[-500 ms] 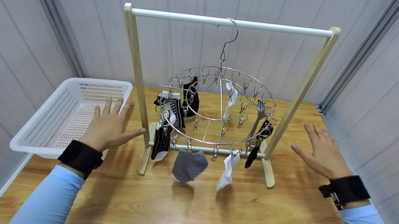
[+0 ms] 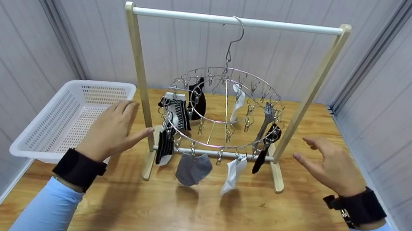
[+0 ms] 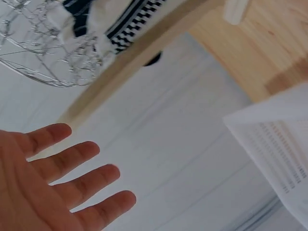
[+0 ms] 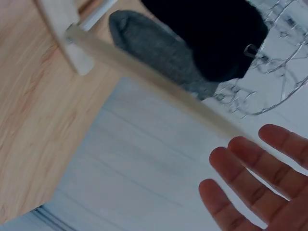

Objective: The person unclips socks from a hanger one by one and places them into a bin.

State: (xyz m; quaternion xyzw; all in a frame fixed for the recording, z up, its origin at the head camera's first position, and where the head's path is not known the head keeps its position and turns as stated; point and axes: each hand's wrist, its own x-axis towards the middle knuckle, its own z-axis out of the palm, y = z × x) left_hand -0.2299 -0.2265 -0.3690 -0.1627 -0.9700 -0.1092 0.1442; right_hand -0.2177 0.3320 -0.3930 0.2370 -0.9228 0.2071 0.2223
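Observation:
My left hand hovers over the right edge of a white plastic basket, its thumb pointing toward the rack's left post; it holds nothing. To the right of the rack is my right hand, also holding nothing, fingers slightly bent. Between them a round metal clip hanger hangs by its hook from a drying rack. Clipped on it are a grey sock, white socks, striped socks and black socks. In the right wrist view a dark grey sock hangs beside a black one.
The rack's wooden posts stand between each hand and the hanger. Its feet rest on a wood-grain table. Pale panel walls enclose the back and both sides. Several clips carry no sock.
The left hand's fingers have dropped and come closer together. My right hand's fingers have bent inward a little. The front white sock hangs at a slightly different angle.

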